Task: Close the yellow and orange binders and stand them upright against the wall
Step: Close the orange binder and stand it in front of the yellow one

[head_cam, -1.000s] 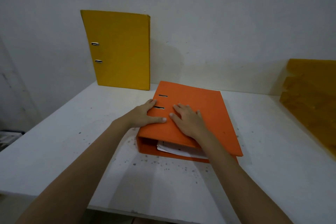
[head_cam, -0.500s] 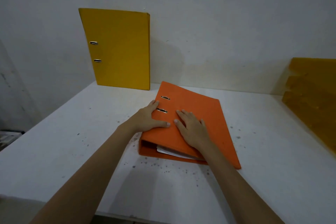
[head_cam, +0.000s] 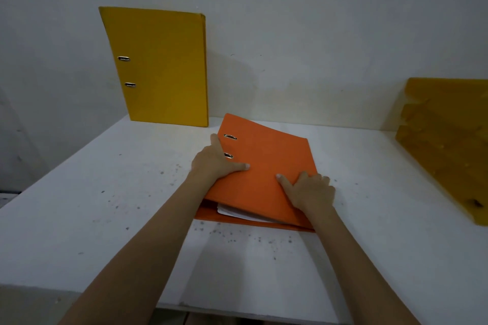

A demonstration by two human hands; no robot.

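— Under the hands, what can you make out?

— One orange binder (head_cam: 264, 169) flat on the white worktop (head_cam: 105, 206), cover down but not quite flat; white sheets (head_cam: 237, 212) peek out at its near edge, too hidden to count. Left hand (head_cam: 215, 161) clasps the spine edge, thumb lying on the cover beside two metal slots, its fingers hidden over the side. Right hand (head_cam: 311, 190) grips the near right corner, forefinger stretched on the cover, the other fingers curled round the edge.

— And beyond them?

— One yellow binder (head_cam: 161, 66), shut, upright against the wall (head_cam: 290, 21), up and left of the left hand, well apart. Right of the right hand, a yellow stepped thing (head_cam: 446, 140), cut off by the frame; I cannot tell what it is.
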